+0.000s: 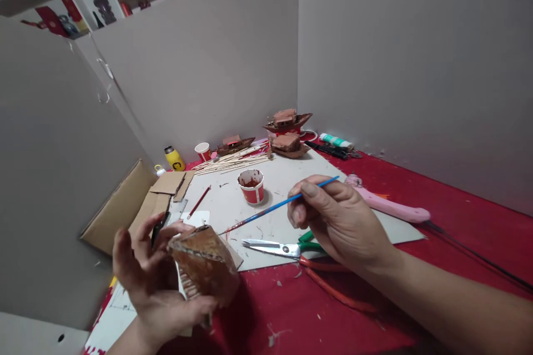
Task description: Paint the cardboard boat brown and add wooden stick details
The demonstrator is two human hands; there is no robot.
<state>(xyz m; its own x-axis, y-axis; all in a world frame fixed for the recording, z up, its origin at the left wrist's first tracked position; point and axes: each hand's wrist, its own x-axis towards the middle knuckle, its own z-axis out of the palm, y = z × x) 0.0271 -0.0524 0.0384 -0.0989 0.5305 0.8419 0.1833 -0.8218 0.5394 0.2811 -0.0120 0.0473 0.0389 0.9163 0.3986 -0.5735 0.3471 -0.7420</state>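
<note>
My left hand point(160, 280) grips a small cardboard model piece point(208, 266), brown and glossy on its faces, with corrugated edges showing. Between the thumb and fingers of my right hand point(341, 216) is a thin blue paintbrush point(277, 206). Its brown-stained end points down and left, close to the top of the cardboard piece; whether it touches I cannot tell. Beyond the brush stands a red and white paper cup point(252, 191) with brown paint inside. Scissors point(275, 247) with a green handle lie under my right hand, beside red-handled pliers point(341, 288), whose head is partly hidden.
Model boats point(287, 121) stand at the back near thin wooden sticks point(233, 162). A pink glue gun point(395, 208) with a cable lies right. Cardboard sheets point(166, 183), a red pencil point(199, 202) and a yellow bottle point(175, 159) are at left. Walls close off the back.
</note>
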